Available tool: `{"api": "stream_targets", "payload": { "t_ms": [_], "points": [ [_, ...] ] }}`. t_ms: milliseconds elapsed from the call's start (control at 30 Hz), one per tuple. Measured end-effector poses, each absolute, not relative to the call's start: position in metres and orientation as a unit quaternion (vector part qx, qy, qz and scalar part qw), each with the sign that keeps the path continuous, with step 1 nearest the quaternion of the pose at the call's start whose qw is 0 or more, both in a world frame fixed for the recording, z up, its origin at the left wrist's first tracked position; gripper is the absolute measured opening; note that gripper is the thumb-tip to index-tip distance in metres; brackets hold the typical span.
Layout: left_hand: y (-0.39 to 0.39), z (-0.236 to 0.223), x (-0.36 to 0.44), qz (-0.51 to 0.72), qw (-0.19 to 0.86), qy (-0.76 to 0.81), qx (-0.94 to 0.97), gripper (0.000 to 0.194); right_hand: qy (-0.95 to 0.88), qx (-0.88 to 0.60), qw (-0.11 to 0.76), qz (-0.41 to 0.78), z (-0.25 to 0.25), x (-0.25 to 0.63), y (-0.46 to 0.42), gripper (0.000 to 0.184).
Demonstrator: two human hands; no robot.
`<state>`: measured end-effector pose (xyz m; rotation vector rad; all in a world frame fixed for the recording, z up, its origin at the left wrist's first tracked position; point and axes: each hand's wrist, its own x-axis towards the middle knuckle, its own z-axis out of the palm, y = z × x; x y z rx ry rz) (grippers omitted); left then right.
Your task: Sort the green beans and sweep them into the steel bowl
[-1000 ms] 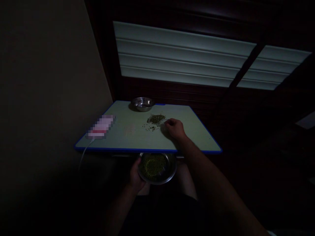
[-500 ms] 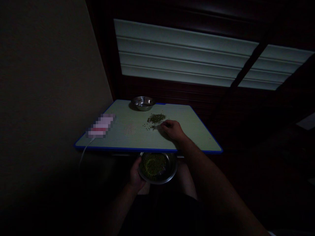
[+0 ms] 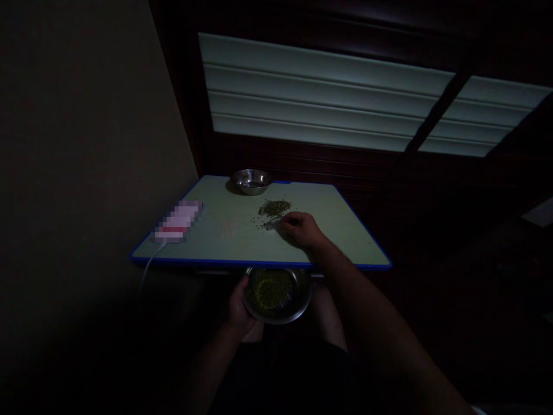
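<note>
My left hand [image 3: 240, 310] grips the left rim of a steel bowl [image 3: 299, 313] just below the table's front edge. Small green beans [image 3: 268, 288], like mung beans, lie in that bowl. Over the table, the fingers of my right hand [image 3: 303, 229] are pinched on a small, clear, thin piece [image 3: 272, 223], perhaps plastic; its exact kind is hard to make out in the dim light. It touches or hovers near loose beans at the near side of a bean pile [image 3: 276, 207].
A second steel bowl [image 3: 252, 183] stands at the back of the pale, blue-edged table [image 3: 345, 242]. At the left lies a blurred-out phone [image 3: 178, 222] with a white cable [image 3: 147, 268]. Faint pale bits [image 3: 227, 227] lie left of the pile. A wall rises at the left.
My right hand has shifted very slightly, and the clear piece shows more plainly to the left of its fingertips. The left hand and its bowl have stayed put.
</note>
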<state>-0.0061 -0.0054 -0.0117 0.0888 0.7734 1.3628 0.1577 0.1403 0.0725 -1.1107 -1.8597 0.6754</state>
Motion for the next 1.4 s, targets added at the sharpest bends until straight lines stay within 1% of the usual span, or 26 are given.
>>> {"api": "stream_targets", "payload": {
  "t_ms": [233,467,767,1133,1400],
  "points": [
    [-0.0047,-0.0151,-0.0067,0.616,0.714,0.332,0.024,0.026,-0.714,-0.443,0.437,0.321,0.0747,0.1578,0.1398,0.019],
    [-0.0051,-0.0162,-0.0075,0.613,0.717,0.328,0.039,0.030,-0.685,-0.477,0.464,0.297,0.0774,0.1577,0.1394,0.013],
    [-0.0044,-0.0149,-0.0074,0.609,0.712,0.349,0.037,0.028,-0.670,-0.502,0.452,0.308,0.0778,0.1579,0.1378,0.013],
    [-0.0043,-0.0176,-0.0073,0.613,0.713,0.336,0.049,0.031,-0.657,-0.491,0.434,0.373,0.0766,0.1577,0.1351,0.013],
    [-0.0043,-0.0135,-0.0063,0.609,0.711,0.351,0.037,0.030,-0.687,-0.494,0.405,0.345,0.0756,0.1585,0.1361,0.016]
  ]
}}
